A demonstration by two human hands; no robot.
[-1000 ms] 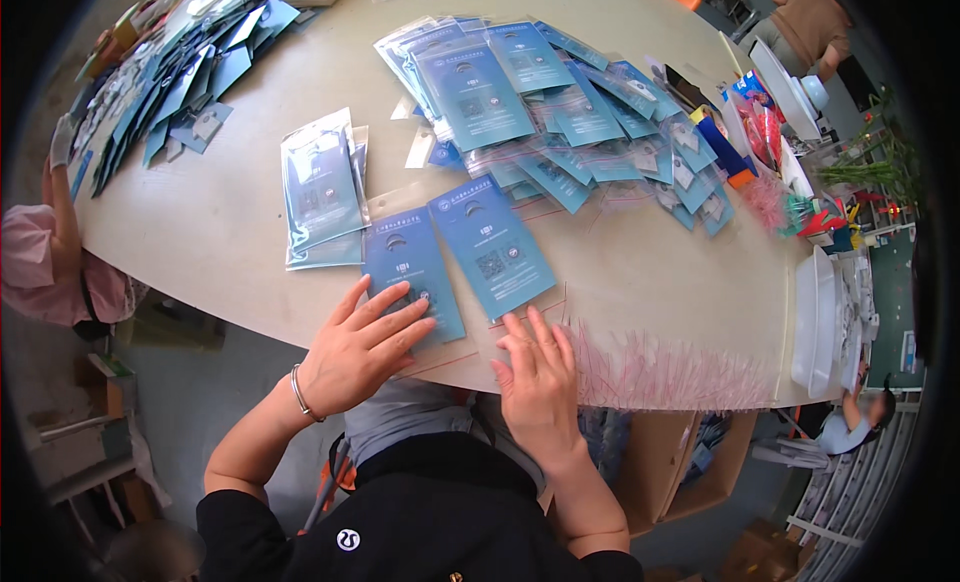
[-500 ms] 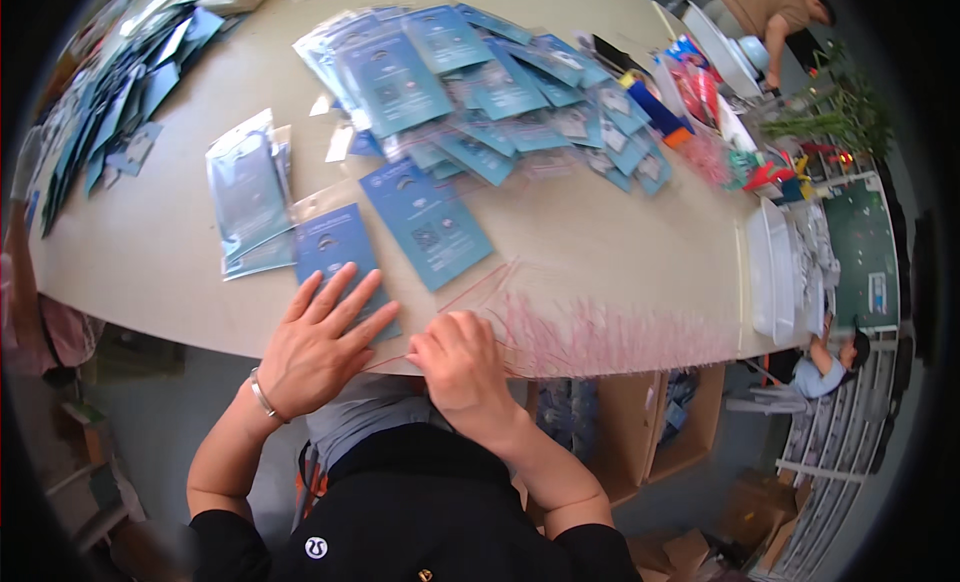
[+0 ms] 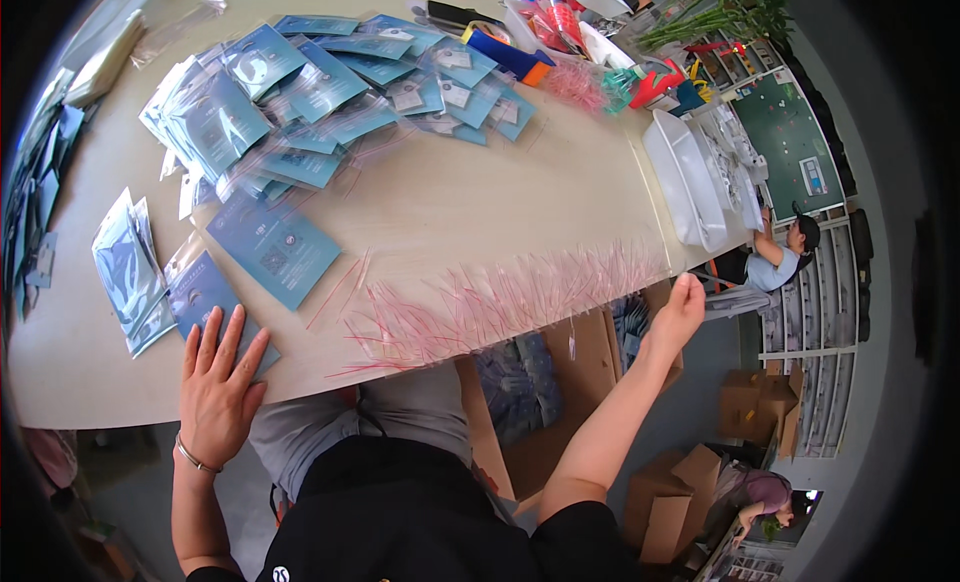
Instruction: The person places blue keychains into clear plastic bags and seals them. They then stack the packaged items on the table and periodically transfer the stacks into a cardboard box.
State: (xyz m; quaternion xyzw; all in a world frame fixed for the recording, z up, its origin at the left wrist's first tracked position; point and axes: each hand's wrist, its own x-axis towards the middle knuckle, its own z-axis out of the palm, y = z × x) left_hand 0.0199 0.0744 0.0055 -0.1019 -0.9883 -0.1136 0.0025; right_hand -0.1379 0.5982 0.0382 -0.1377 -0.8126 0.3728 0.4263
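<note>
Many bagged cards [image 3: 325, 87] form a heap; on its near side, the left hand [image 3: 217, 387] spreads over one card [image 3: 200, 290], pink threads [image 3: 490, 304] remain unused, the right hand [image 3: 678, 310] pinches, contents unclear.

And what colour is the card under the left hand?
Blue: the card under the left hand shows best in the head view.

Single head view: worn fisheye, left of a side-by-side pair, looking steeply down over the wearer's black shirt [image 3: 420, 512] onto the tabletop [image 3: 510, 197], close range. Frame upright; edges bow toward dark rim. Shelving [image 3: 818, 387] far right, well off.
</note>
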